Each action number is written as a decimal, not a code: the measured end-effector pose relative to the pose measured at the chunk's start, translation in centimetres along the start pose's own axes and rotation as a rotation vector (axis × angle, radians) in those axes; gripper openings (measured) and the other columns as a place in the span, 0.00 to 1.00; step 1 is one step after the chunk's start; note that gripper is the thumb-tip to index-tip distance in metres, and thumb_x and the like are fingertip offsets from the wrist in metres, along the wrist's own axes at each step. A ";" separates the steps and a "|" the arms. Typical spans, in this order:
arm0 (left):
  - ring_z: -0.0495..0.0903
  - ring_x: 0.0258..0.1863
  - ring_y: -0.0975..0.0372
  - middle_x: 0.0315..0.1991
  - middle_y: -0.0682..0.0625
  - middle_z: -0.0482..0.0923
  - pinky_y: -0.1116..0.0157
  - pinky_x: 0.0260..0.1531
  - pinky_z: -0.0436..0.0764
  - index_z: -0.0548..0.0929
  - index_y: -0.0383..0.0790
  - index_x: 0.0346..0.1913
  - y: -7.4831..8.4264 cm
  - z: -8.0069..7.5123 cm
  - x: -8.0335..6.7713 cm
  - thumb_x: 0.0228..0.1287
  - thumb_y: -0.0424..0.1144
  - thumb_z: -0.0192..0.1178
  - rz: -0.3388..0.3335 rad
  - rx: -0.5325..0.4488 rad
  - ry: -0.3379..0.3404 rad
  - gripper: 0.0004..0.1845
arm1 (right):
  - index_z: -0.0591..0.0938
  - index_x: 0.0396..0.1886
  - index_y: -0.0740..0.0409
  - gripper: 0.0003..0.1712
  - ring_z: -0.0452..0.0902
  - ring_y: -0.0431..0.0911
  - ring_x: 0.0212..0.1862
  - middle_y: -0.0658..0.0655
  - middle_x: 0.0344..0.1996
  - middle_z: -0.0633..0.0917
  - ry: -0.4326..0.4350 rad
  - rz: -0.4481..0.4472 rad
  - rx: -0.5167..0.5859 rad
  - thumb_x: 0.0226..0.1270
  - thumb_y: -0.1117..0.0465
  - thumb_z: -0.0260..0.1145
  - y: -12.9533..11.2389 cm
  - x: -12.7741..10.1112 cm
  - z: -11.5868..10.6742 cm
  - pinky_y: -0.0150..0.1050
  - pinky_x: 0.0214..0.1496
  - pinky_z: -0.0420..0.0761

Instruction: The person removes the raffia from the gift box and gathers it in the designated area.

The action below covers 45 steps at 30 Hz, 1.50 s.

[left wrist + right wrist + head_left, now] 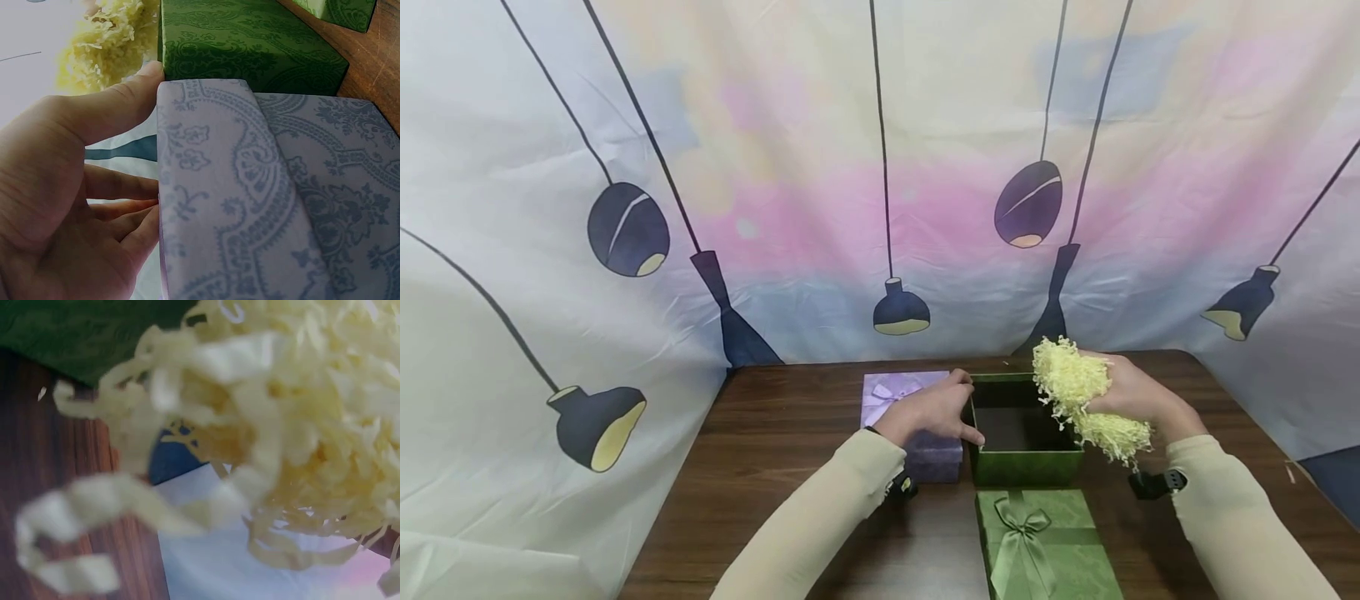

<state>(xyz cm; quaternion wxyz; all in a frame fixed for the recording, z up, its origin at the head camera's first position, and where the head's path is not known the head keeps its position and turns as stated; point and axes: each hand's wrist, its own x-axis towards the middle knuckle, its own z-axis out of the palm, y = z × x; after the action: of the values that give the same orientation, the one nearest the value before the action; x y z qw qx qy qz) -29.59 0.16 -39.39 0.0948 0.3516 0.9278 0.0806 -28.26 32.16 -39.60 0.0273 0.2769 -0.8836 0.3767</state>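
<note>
Fingers of the right hand [1131, 390] curl around a clump of yellow shredded paper [1078, 396], held over the right rim of an open green box [1026, 454] near the middle of the bench [775, 442]. The left hand [928, 412] rests with relaxed, nearly straight fingers on a lilac box [898, 392], thumb [119, 103] against the green box's left wall. The two boxes stand touching, side by side. A green lid with a bow [1045, 542] lies just in front, toward the bench's near edge.
</note>
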 end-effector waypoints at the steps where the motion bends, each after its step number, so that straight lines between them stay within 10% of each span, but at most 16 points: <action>1: 0.72 0.63 0.58 0.69 0.44 0.61 0.69 0.63 0.70 0.74 0.31 0.62 0.0 0.0 0.0 0.54 0.57 0.70 0.001 0.000 0.001 0.41 | 0.69 0.68 0.63 0.47 0.74 0.35 0.37 0.43 0.52 0.79 0.009 -0.001 -0.017 0.39 0.77 0.66 0.2 -0.1 -0.1 0.31 0.37 0.76; 5: 0.72 0.62 0.58 0.69 0.44 0.61 0.69 0.64 0.70 0.73 0.31 0.63 -0.1 0.0 0.1 0.54 0.57 0.71 -0.009 -0.017 0.004 0.41 | 0.69 0.69 0.62 0.47 0.72 0.35 0.38 0.32 0.52 0.75 0.030 0.006 -0.077 0.40 0.76 0.67 0.9 -0.4 -0.5 0.30 0.37 0.73; 13: 0.71 0.63 0.58 0.69 0.44 0.60 0.69 0.64 0.70 0.73 0.31 0.63 0.0 0.1 0.2 0.54 0.57 0.70 0.001 -0.011 0.002 0.42 | 0.65 0.71 0.66 0.49 0.71 0.35 0.38 0.62 0.62 0.75 0.035 0.067 -0.085 0.42 0.75 0.68 1.3 -1.4 -1.2 0.31 0.35 0.71; 26: 0.72 0.62 0.57 0.69 0.43 0.61 0.69 0.63 0.70 0.75 0.32 0.61 -0.1 0.1 0.0 0.53 0.58 0.70 0.005 -0.001 0.002 0.40 | 0.65 0.69 0.73 0.46 0.69 0.34 0.40 0.69 0.61 0.75 0.081 0.117 -0.217 0.43 0.71 0.67 1.7 -2.2 -1.7 0.28 0.40 0.72; 36: 0.71 0.63 0.57 0.69 0.44 0.60 0.68 0.64 0.70 0.73 0.32 0.63 0.0 0.0 0.1 0.53 0.59 0.70 -0.004 -0.002 -0.007 0.42 | 0.59 0.71 0.75 0.49 0.64 0.34 0.22 0.70 0.57 0.76 0.044 0.182 -0.172 0.46 0.70 0.68 2.2 -2.7 -1.8 0.32 0.35 0.70; 45: 0.71 0.63 0.58 0.69 0.44 0.60 0.68 0.63 0.71 0.73 0.32 0.62 -0.1 0.1 0.1 0.53 0.60 0.70 -0.004 -0.001 -0.008 0.43 | 0.65 0.67 0.76 0.49 0.74 0.54 0.54 0.74 0.63 0.72 0.035 0.216 -0.284 0.43 0.64 0.74 2.7 -3.3 -1.4 0.43 0.53 0.77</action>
<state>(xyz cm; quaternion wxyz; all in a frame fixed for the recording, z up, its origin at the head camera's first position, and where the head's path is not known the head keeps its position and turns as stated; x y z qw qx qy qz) -29.67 0.16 -39.50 0.0991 0.3503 0.9280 0.0795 -27.08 36.12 -41.20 0.0407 0.1670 -0.9519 0.2537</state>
